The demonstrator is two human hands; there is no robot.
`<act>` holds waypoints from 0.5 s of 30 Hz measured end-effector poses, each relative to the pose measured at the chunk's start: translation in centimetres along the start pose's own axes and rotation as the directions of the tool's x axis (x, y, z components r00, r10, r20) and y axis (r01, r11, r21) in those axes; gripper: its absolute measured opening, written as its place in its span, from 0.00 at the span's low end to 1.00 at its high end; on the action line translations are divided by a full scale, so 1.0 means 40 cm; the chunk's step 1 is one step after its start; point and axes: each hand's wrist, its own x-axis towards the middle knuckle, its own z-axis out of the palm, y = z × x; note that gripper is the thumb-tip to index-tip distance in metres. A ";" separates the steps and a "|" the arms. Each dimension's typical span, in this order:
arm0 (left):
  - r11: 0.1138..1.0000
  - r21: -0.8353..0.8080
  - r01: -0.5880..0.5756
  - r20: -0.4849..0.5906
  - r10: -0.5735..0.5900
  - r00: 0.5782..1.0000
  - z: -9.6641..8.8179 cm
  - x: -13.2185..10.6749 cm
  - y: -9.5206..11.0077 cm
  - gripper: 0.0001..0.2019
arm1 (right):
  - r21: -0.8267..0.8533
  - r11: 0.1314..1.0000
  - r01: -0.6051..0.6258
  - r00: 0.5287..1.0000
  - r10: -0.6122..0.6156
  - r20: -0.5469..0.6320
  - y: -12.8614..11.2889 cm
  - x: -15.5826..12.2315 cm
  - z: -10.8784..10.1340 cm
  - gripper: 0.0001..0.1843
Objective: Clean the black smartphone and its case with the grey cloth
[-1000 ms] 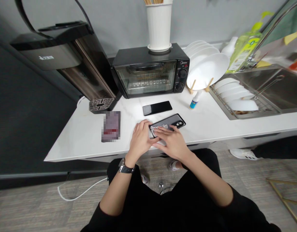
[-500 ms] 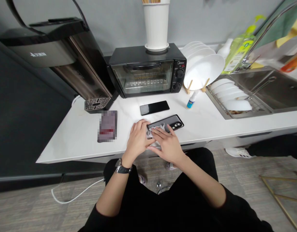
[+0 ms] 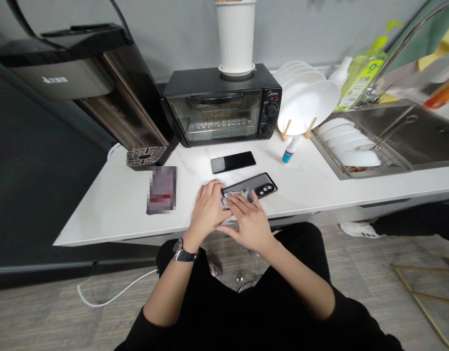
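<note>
On the white counter (image 3: 100,226), a dark-backed smartphone (image 3: 261,186) lying flat near the front edge, its end held by the curled fingers of the left hand (image 3: 208,212), the right hand (image 3: 248,225) pinching a crumpled cloth (image 3: 233,197) against the phone's back (a second, black-faced phone (image 3: 233,162) just beyond).

A flat object (image 3: 161,190) was pixelated beyond recognition, and the top edge cut off the white cup (image 3: 235,34), hiding nearly all of what it held. The left hand (image 3: 208,212) and right hand (image 3: 248,225) covered much of the cloth (image 3: 233,197) and one end of the phone (image 3: 259,186).
</note>
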 end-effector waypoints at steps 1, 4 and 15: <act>1.000 -0.009 0.005 -0.003 -0.005 1.000 0.000 0.000 -0.002 0.27 | 0.014 1.000 0.002 1.000 -0.002 0.009 0.005 0.008 -0.002 0.35; 1.000 -0.016 0.017 -0.020 -0.017 1.000 -0.002 0.001 0.004 0.29 | -0.088 0.989 -0.121 0.991 0.116 -0.067 0.076 0.020 -0.031 0.33; 0.999 -0.044 -0.013 -0.024 0.012 1.000 0.002 0.003 -0.003 0.23 | -0.062 0.998 -0.016 1.000 0.016 -0.012 0.020 0.047 0.017 0.39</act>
